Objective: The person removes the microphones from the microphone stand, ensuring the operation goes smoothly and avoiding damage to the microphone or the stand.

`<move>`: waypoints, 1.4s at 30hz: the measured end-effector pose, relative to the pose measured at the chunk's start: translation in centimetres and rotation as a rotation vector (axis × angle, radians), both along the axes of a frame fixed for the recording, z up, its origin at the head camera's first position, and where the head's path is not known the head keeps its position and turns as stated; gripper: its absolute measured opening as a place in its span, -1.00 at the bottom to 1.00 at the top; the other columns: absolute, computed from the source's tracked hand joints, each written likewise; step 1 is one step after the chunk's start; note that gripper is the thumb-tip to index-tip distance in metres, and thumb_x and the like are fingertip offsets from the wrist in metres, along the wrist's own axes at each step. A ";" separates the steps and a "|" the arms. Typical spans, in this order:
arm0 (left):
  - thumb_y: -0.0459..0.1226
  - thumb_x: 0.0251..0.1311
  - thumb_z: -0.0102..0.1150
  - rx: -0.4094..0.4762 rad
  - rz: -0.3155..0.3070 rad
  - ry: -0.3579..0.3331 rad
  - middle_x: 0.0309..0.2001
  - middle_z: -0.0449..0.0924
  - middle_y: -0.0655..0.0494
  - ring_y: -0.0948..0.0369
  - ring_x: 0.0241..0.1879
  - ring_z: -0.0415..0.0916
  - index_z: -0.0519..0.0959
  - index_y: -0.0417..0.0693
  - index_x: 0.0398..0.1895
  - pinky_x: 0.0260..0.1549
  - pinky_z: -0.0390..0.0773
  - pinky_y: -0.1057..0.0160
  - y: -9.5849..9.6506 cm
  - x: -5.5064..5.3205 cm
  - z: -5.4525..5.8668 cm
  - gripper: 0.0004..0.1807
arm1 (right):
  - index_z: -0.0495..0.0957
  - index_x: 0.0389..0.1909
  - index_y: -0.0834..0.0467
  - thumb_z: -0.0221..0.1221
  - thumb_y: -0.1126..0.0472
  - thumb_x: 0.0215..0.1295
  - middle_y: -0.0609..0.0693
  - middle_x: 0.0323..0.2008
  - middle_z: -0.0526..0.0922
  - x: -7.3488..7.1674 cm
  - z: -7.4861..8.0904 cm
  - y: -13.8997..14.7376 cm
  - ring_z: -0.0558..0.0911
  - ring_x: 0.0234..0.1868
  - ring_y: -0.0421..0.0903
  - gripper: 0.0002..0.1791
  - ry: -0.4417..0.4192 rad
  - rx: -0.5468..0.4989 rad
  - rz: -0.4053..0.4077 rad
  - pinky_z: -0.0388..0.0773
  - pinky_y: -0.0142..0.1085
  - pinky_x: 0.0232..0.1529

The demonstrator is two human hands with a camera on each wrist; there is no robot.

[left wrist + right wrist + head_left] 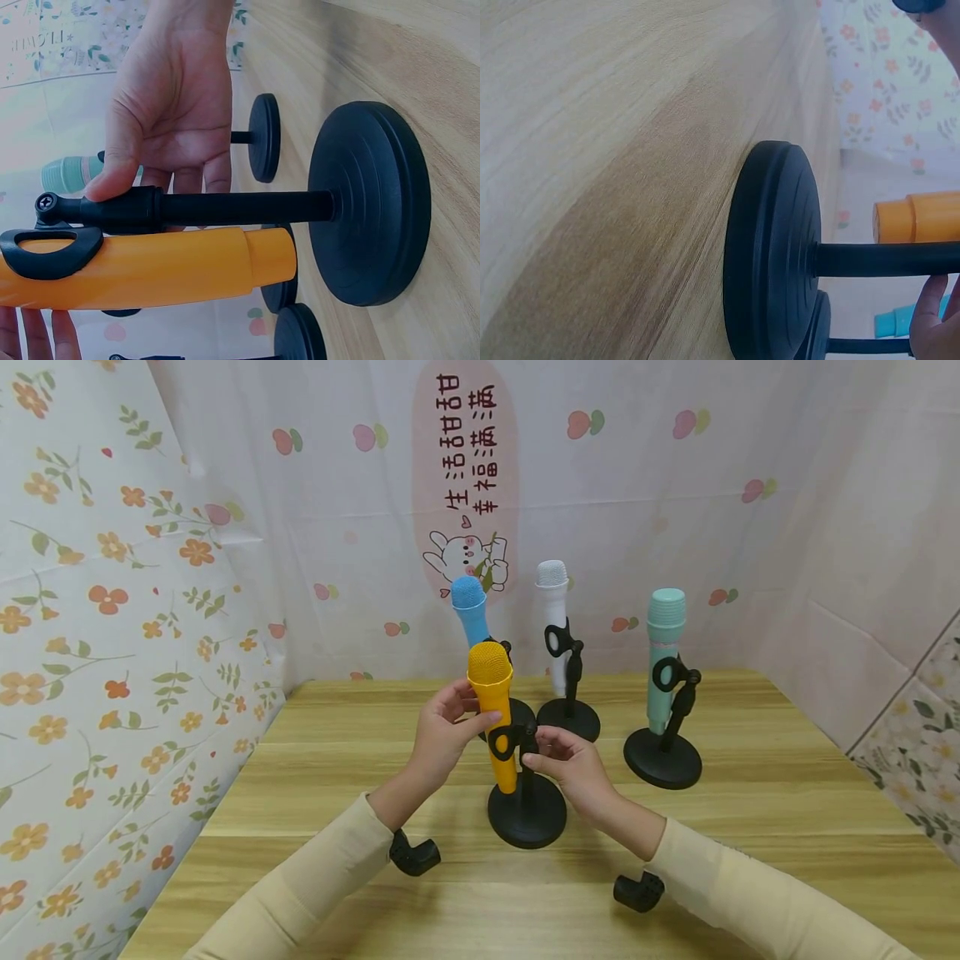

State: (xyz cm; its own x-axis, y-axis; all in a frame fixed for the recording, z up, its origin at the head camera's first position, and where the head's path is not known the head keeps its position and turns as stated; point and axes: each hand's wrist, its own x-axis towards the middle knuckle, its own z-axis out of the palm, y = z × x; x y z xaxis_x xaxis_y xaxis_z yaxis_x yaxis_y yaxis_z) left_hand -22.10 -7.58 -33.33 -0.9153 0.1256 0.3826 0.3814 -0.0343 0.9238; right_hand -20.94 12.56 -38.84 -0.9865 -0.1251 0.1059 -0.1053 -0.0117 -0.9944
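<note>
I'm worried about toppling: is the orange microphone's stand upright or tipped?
Upright: its round black base lies flat on the table, and the pole rises straight from it.

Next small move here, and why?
Probably ease the left hand off the orange microphone while the right hand steadies its stand: the clip appears to be around the microphone already, and the base sits flat on the table.
</note>
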 end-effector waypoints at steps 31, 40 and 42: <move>-0.33 0.07 0.43 -0.042 0.124 0.048 -0.04 0.58 -0.06 0.07 -0.11 0.52 0.52 -0.18 0.07 -0.13 0.60 0.18 1.2 0.9 0.3 -0.52 | 0.51 0.09 0.33 0.30 0.41 0.19 -0.11 -0.25 0.60 0.1 -0.2 -0.2 0.57 -0.17 -0.16 -0.58 0.008 -0.055 0.009 0.59 -0.42 -0.05; -0.34 0.04 0.45 -0.008 0.130 0.047 -0.10 0.61 -0.02 0.14 -0.20 0.52 0.56 -0.16 0.02 -0.20 0.62 0.24 1.2 0.7 0.1 -0.56 | 0.54 0.03 0.31 0.33 0.40 0.16 -0.12 -0.25 0.61 -0.2 -0.3 -0.1 0.57 -0.16 -0.17 -0.61 0.009 -0.044 0.007 0.60 -0.43 -0.06; -0.35 0.04 0.44 0.002 0.125 0.048 -0.11 0.61 -0.02 0.14 -0.22 0.52 0.57 -0.17 0.00 -0.21 0.63 0.26 1.1 0.6 0.1 -0.58 | 0.55 0.02 0.30 0.33 0.40 0.15 -0.11 -0.25 0.61 -0.2 -0.3 0.0 0.57 -0.16 -0.16 -0.62 0.007 -0.050 0.014 0.60 -0.42 -0.06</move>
